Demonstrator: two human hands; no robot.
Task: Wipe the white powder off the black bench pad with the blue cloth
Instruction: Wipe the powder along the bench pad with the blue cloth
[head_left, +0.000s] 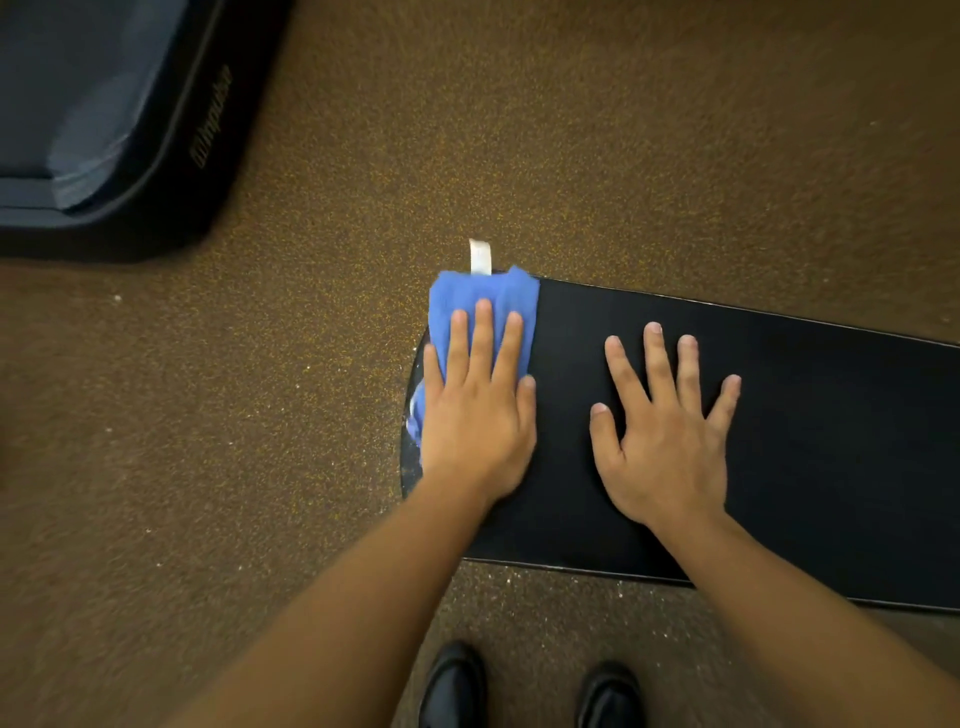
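Where the brown speckled floor (260, 415) fills most of the view, a dark machine base (104, 130) occupies the upper left corner, smooth-edged, with gold lettering along its side too blurred to read. Pad (805, 441): black, flat, matte, rounded at its left end, running off the right edge. Left hand (475, 421): palm down, fingers straight and close together, pressing the cloth (480, 312) flat at the pad's left end. Right hand (667, 436): palm down, fingers straight and spread, resting bare on the pad just beside the left hand. Cloth: blue, soft weave, folded, reaching the pad's far left corner. Shoes (452, 686): black, glossy, two toes at the bottom edge. Tab (480, 256): white, narrow, upright just beyond the cloth's far edge. Powder (415, 462): white traces along the pad's left rim beside the left wrist, with scattered specks on the floor near the pad's front edge.
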